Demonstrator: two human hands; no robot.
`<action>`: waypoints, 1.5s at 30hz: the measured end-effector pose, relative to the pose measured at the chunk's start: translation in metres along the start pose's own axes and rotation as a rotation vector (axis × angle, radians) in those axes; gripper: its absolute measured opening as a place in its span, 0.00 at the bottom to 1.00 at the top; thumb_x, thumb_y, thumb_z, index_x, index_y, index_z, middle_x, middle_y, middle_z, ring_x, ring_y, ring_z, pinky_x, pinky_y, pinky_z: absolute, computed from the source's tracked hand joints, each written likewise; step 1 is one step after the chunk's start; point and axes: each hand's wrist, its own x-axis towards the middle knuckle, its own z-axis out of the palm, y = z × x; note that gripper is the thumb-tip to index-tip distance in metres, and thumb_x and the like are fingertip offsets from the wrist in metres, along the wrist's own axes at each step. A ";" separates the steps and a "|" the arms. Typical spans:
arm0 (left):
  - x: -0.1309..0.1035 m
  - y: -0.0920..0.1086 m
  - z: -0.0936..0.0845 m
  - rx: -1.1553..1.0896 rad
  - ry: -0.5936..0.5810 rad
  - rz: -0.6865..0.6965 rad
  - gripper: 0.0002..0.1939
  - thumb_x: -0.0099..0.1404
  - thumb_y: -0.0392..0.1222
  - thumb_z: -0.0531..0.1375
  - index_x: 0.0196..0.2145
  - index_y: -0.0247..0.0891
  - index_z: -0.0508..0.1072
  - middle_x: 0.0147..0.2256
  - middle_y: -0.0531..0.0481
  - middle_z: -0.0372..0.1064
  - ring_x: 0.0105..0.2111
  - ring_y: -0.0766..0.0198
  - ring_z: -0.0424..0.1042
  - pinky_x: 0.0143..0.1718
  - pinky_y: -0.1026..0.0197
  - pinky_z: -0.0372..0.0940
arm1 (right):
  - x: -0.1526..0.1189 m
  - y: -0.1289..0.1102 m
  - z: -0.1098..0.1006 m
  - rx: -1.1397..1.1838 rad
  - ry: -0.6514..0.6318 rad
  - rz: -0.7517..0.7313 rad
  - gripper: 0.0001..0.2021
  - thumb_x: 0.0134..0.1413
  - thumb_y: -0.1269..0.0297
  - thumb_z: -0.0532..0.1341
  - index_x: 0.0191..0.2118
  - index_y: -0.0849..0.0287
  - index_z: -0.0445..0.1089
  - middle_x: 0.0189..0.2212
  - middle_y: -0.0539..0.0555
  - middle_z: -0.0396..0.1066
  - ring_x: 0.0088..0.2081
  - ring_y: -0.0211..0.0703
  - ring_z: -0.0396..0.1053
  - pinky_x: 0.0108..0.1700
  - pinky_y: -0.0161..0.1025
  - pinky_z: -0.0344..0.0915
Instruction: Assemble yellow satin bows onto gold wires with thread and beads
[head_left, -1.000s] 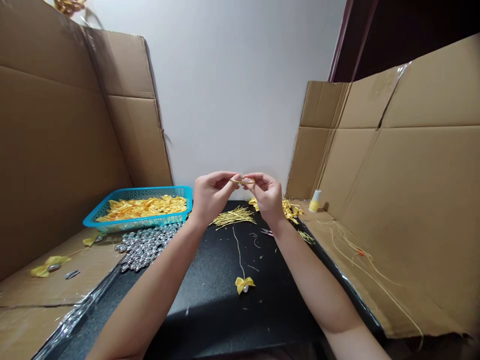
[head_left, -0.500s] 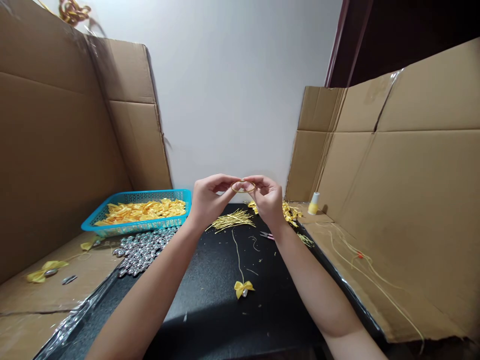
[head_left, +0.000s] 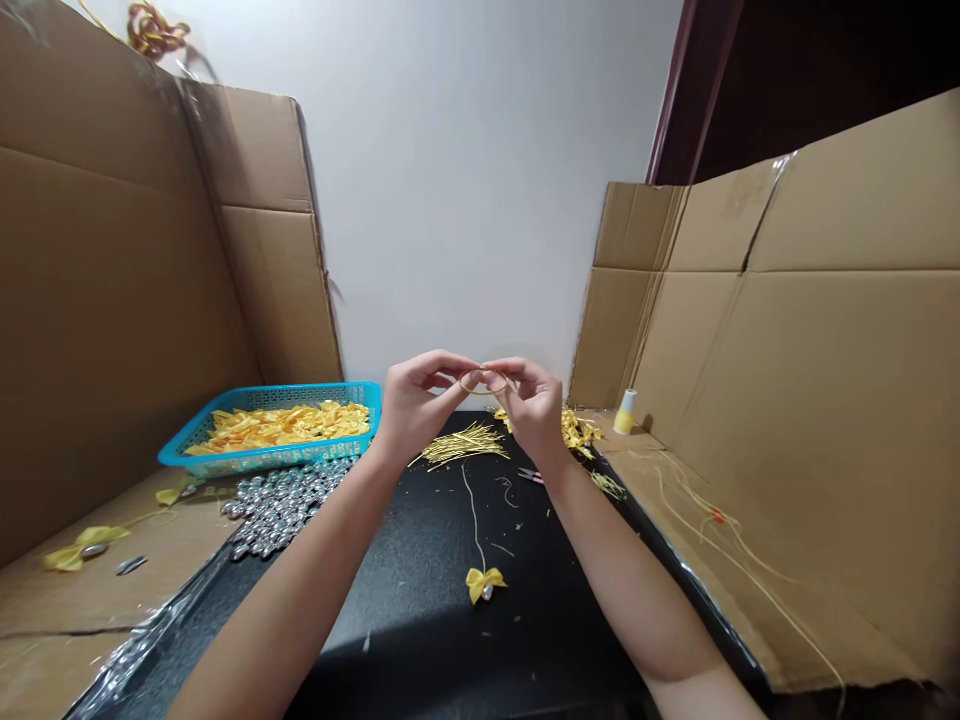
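My left hand (head_left: pixel 417 402) and my right hand (head_left: pixel 535 404) are raised over the far end of the black table, fingertips nearly meeting. Between them a thin gold cord (head_left: pixel 482 393) is bent into a small loop, pinched by the thumb and fingers of each hand. Whether its ends are knotted I cannot tell. Below lies a pile of straight gold cords (head_left: pixel 466 443). Closer to me, a yellow ribbon bow (head_left: pixel 486 581) with a silvery bead rests on the table, a thin string trailing away from it.
On the left, a blue basket (head_left: pixel 174 450) holds yellow bows, with silver beads (head_left: pixel 281 510) heaped beside it. Small pink-handled scissors (head_left: pixel 531 475) lie near my right wrist, before more yellow bows (head_left: pixel 581 433). A thread cone (head_left: pixel 625 412) stands right. Cardboard walls (head_left: pixel 825 400) flank the table.
Both hands keep their pinch on the gold cord, and the loop has tilted slightly. The whole view has shifted a little; nothing on the table has visibly moved.
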 end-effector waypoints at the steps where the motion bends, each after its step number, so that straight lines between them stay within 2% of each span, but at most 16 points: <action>1: 0.000 -0.001 0.000 0.002 0.003 0.001 0.03 0.57 0.40 0.66 0.29 0.40 0.78 0.26 0.52 0.75 0.26 0.69 0.72 0.26 0.67 0.67 | 0.000 0.000 0.000 -0.022 -0.001 -0.014 0.03 0.52 0.64 0.65 0.33 0.54 0.76 0.29 0.49 0.76 0.34 0.39 0.73 0.40 0.39 0.70; 14: 0.000 -0.003 -0.001 0.031 0.004 0.028 0.03 0.57 0.41 0.66 0.30 0.40 0.78 0.27 0.52 0.76 0.28 0.69 0.73 0.27 0.66 0.68 | -0.001 0.001 -0.003 -0.154 -0.019 -0.081 0.04 0.55 0.62 0.63 0.33 0.53 0.75 0.30 0.49 0.76 0.35 0.39 0.72 0.41 0.39 0.68; 20: 0.000 -0.004 -0.001 0.072 0.024 0.149 0.02 0.58 0.41 0.66 0.29 0.41 0.78 0.26 0.52 0.75 0.27 0.68 0.72 0.27 0.64 0.69 | -0.003 -0.003 -0.005 -0.251 -0.043 -0.126 0.05 0.58 0.60 0.61 0.33 0.52 0.73 0.32 0.50 0.75 0.36 0.40 0.72 0.41 0.40 0.68; 25: 0.000 -0.003 -0.002 0.101 0.013 0.245 0.01 0.59 0.38 0.66 0.30 0.42 0.78 0.28 0.53 0.76 0.27 0.69 0.72 0.27 0.65 0.69 | -0.004 -0.004 -0.005 -0.234 -0.057 -0.141 0.05 0.58 0.61 0.61 0.33 0.51 0.73 0.31 0.49 0.75 0.35 0.40 0.71 0.41 0.40 0.67; 40: 0.001 -0.003 -0.003 0.126 0.017 0.235 0.02 0.59 0.39 0.65 0.29 0.40 0.77 0.25 0.53 0.75 0.25 0.70 0.71 0.26 0.65 0.67 | -0.003 -0.003 -0.006 -0.249 -0.044 -0.137 0.04 0.58 0.60 0.60 0.34 0.51 0.72 0.31 0.49 0.74 0.36 0.39 0.70 0.43 0.41 0.66; 45: -0.001 -0.004 -0.003 0.106 0.029 0.163 0.02 0.58 0.40 0.65 0.28 0.40 0.78 0.25 0.52 0.75 0.26 0.69 0.72 0.26 0.65 0.68 | -0.003 -0.004 -0.006 -0.288 -0.046 -0.137 0.04 0.58 0.61 0.60 0.33 0.50 0.72 0.31 0.48 0.74 0.35 0.39 0.71 0.42 0.40 0.67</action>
